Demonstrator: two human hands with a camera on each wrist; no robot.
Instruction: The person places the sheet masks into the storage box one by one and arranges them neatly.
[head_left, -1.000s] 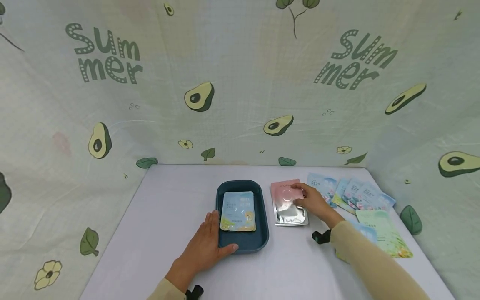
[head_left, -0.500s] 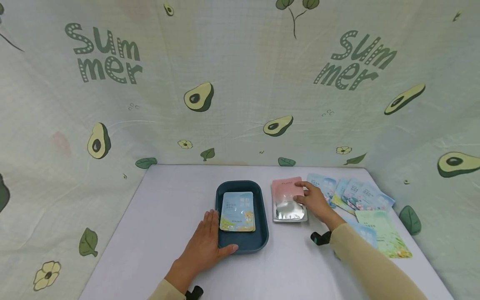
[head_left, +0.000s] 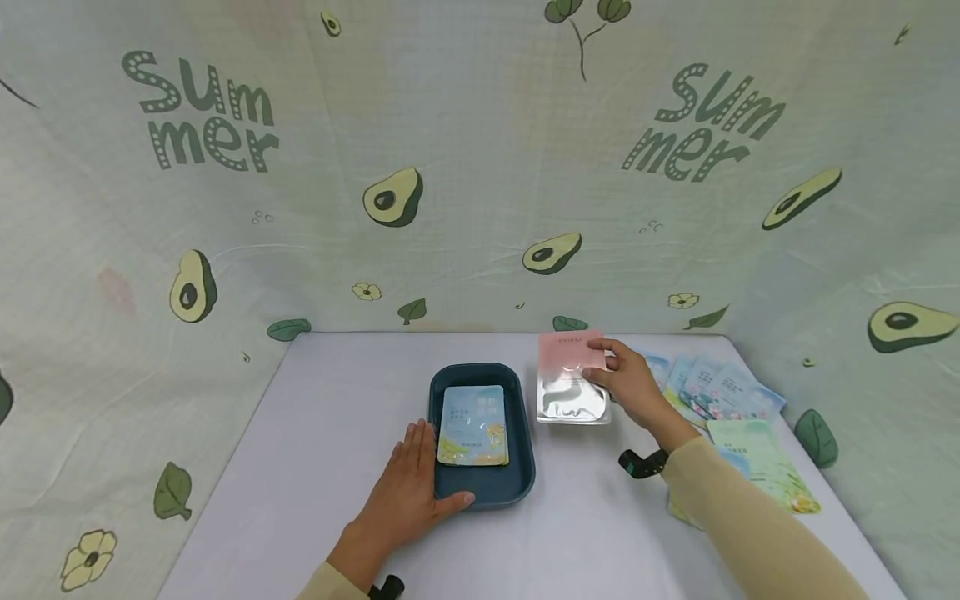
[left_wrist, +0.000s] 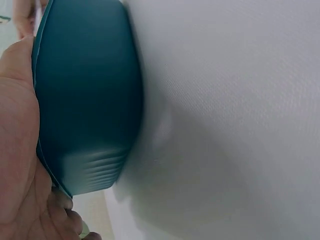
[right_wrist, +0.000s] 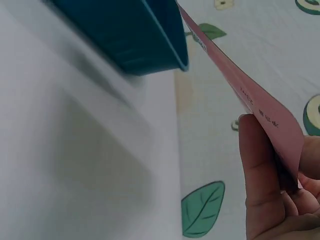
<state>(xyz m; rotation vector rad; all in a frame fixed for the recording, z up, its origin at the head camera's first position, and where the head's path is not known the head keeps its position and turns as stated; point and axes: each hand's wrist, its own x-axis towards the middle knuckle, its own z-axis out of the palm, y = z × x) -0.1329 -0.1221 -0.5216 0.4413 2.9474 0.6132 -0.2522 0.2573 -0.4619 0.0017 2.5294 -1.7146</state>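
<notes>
In the head view, my right hand [head_left: 636,385] pinches a pink and silver sachet [head_left: 567,375] by its right edge, fingers above and thumb below. The right wrist view shows the sachet [right_wrist: 262,107] edge-on between the fingers, off the table. My left hand [head_left: 401,492] rests against the left rim of a dark blue-green tray [head_left: 480,490], fingers straight and thumb over the near edge. From the left wrist, the palm lies along the tray's rim [left_wrist: 36,75]. Inside the tray lies a light blue sachet [head_left: 472,425] with yellow along its bottom.
Several blue sachets [head_left: 727,390] lie fanned out at the table's right, partly behind the right hand. A green sachet [head_left: 768,462] sits nearer, overlapping another blue one partly covered by the right sleeve. A printed cloth [head_left: 480,167] hangs behind the white table [head_left: 337,392].
The right hand has lifted the pink and silver sachet and moved it toward the table's back. The left hand and tray have stayed in place.
</notes>
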